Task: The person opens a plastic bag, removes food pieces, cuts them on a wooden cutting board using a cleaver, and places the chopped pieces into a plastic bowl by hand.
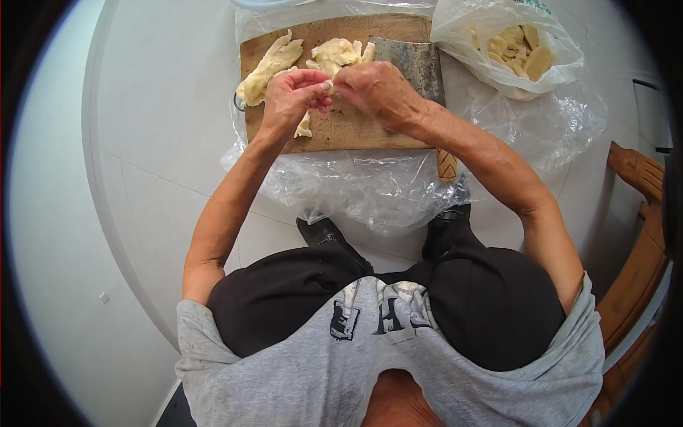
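Over the wooden cutting board (356, 132), my left hand (288, 99) and my right hand (377, 89) meet with their fingertips pinched. Between them is a small pale yellow piece of food (328, 86), mostly covered by the fingers. A long, ragged pale yellow lump (270, 67) lies at the board's left. Another torn pale lump (334, 55) lies just beyond my hands, and a small scrap (304, 127) sits below my left hand. A cleaver (413, 64) rests flat at the board's right, partly behind my right hand and forearm; its wooden handle (447, 165) sticks out toward me.
A plastic bag (509, 82) of flat, pale brown slices (516, 48) stands right of the board. Clear plastic sheeting (356, 188) lies under the board on the tiled floor (171, 142). Wooden furniture (633, 263) is at the far right. A bluish rim (267, 3) shows at the top.
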`<state>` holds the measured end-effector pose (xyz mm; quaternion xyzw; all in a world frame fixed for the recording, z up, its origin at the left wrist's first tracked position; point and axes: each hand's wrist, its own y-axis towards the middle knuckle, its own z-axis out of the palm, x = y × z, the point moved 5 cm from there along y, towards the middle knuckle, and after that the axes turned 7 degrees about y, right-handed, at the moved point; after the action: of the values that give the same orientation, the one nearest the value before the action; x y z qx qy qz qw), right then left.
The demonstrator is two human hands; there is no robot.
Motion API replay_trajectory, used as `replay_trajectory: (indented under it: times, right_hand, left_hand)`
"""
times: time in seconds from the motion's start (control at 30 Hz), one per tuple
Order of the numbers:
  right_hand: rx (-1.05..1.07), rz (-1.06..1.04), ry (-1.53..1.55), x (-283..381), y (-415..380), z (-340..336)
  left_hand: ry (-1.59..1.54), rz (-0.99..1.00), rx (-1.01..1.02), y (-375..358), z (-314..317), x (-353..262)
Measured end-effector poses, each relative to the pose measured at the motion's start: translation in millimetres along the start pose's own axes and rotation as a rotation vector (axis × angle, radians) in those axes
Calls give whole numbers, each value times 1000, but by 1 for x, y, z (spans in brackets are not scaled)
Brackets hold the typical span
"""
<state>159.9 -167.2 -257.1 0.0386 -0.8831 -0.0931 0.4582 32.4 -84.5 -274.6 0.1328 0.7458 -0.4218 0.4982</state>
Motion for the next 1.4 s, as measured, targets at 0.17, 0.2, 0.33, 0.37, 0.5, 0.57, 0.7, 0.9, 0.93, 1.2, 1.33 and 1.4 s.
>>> replay_trajectory:
  times: [0.17, 0.2, 0.33, 0.37, 0.5, 0.57, 0.7, 0.9, 0.93, 1.2, 1.33, 1.4]
  right_hand:
    - [-24, 30, 158, 7, -7, -4]
    - [-25, 107, 272, 8, -8, -9]
    - [-90, 232, 525, 5, -6, -25]
    - [-121, 220, 540, 1, -5, -25]
    - [-90, 250, 663, -9, 4, -6]
    - [-78, 261, 672, -8, 4, -4]
    - [-49, 238, 559, -7, 6, -2]
    - [119, 493, 582, -24, -8, -11]
    - [60, 444, 700, -21, -9, -16]
    - [-158, -5, 302, 10, 12, -14]
    - [-178, -104, 179, 9, 12, -6]
    - [-109, -53, 269, 5, 13, 1]
  left_hand:
    - [11, 101, -70, 4, -11, 5]
    - [13, 155, -94, 5, -16, 4]
    - [-11, 89, -34, 3, -35, -3]
    - [-63, 63, -1, 3, -26, -7]
    - [-208, 7, 117, 2, -15, -9]
    - [-234, 13, 195, -7, -7, -21]
    - [17, 84, 154, -10, -11, -13]
    - [117, 22, -48, -6, -54, 3]
    - [56, 1, -40, -9, -55, -2]
    - [-407, -124, 384, -18, 1, -17]
    - [-428, -95, 331, -15, 4, -10]
    - [-364, -78, 256, -9, -4, -7]
